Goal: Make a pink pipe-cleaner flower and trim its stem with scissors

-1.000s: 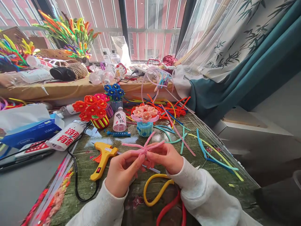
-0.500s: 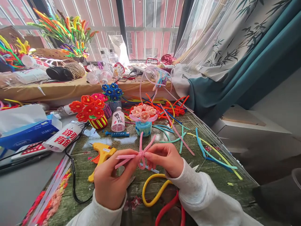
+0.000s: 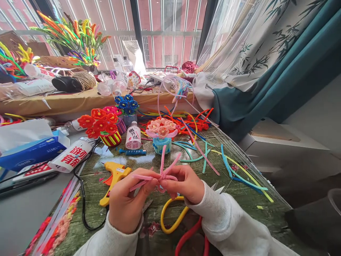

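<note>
Between my two hands is a bundle of pink pipe cleaners (image 3: 163, 167), joined at the middle with ends and small loops sticking out several ways. My left hand (image 3: 127, 202) pinches it from the left, with two pink ends lying across the fingers. From the right, the thumb and fingertips of my right hand (image 3: 186, 183) close on it near the centre. Just beyond stands a turquoise pot of pink flowers (image 3: 162, 145). A yellow glue gun (image 3: 115, 177) lies left of my left hand. Scissors with yellow (image 3: 173, 227) and red handles lie under my right wrist, partly hidden.
Loose blue, green and yellow pipe cleaners (image 3: 237, 170) lie to the right. Red flowers in a striped pot (image 3: 106, 137) and a small bottle (image 3: 133, 136) stand behind. A black cord (image 3: 83, 199) runs down the left, near a tissue box (image 3: 34, 151).
My hands have shifted slightly; the right fingers have rolled over the centre of the pink bundle. Its upright ends lean further right, and one loop now shows above my right thumb.
</note>
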`<act>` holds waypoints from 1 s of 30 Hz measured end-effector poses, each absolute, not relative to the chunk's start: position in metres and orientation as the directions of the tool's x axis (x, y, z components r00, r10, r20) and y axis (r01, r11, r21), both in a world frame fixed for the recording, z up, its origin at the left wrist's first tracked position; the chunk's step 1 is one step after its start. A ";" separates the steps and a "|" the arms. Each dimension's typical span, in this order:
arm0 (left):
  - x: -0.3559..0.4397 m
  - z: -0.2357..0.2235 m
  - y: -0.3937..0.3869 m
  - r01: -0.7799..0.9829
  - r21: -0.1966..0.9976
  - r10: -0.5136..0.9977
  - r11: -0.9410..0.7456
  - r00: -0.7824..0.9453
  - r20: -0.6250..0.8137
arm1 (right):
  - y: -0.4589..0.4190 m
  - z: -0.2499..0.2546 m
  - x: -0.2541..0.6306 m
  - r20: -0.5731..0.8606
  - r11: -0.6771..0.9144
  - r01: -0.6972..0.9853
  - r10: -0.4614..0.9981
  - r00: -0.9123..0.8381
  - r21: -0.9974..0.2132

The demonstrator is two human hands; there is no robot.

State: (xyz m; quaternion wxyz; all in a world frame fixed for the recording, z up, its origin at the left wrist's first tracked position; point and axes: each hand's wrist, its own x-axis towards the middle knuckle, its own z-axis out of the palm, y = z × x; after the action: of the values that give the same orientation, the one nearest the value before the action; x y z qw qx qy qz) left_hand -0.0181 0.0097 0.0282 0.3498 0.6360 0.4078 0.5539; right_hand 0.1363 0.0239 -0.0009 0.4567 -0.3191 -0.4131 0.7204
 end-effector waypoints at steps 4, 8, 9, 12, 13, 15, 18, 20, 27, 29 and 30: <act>-0.020 0.028 0.010 0.227 0.841 0.865 -0.491 0.017 0.501 | 0.025 -0.002 0.139 -0.060 -0.274 -0.375 0.868 -0.493 -0.886; -0.023 0.029 0.013 0.245 0.791 0.821 -0.560 0.037 0.570 | 0.025 -0.004 0.140 -0.029 -0.298 -0.384 0.821 -0.571 -0.874; -0.024 0.029 0.014 0.242 0.781 0.811 -0.576 0.052 0.583 | 0.026 -0.004 0.140 -0.023 -0.305 -0.387 0.810 -0.586 -0.870; -0.026 0.028 0.015 0.213 0.757 0.784 -0.618 0.093 0.614 | 0.026 -0.004 0.141 -0.013 -0.317 -0.384 0.785 -0.620 -0.867; -0.026 0.028 0.014 0.203 0.759 0.784 -0.618 0.088 0.615 | 0.027 -0.004 0.141 -0.012 -0.315 -0.379 0.782 -0.623 -0.870; -0.025 0.028 0.013 0.196 0.783 0.804 -0.590 0.056 0.592 | 0.027 -0.003 0.143 -0.016 -0.306 -0.357 0.778 -0.628 -0.882; -0.022 0.029 0.010 0.208 0.834 0.854 -0.512 0.020 0.520 | 0.028 -0.002 0.145 -0.030 -0.293 -0.300 0.758 -0.652 -0.908; -0.021 0.029 0.009 0.212 0.842 0.863 -0.495 0.007 0.506 | 0.028 -0.003 0.146 -0.029 -0.285 -0.274 0.740 -0.672 -0.919; -0.021 0.031 0.010 0.227 0.807 0.830 -0.545 0.008 0.558 | 0.028 -0.008 0.149 0.022 -0.261 -0.318 0.741 -0.671 -0.911; -0.021 0.031 0.009 0.261 0.809 0.839 -0.527 0.007 0.544 | 0.028 -0.010 0.149 0.005 -0.272 -0.303 0.736 -0.677 -0.913; -0.021 0.031 0.009 0.276 0.811 0.845 -0.515 0.007 0.534 | 0.028 -0.010 0.149 -0.001 -0.274 -0.292 0.730 -0.683 -0.917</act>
State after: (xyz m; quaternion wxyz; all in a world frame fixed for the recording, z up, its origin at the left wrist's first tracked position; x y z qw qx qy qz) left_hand -0.0215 0.0085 0.0313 0.2525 0.6632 0.4227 0.5637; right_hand 0.1491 0.0285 -0.0097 0.3329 -0.2184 -0.5023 0.7676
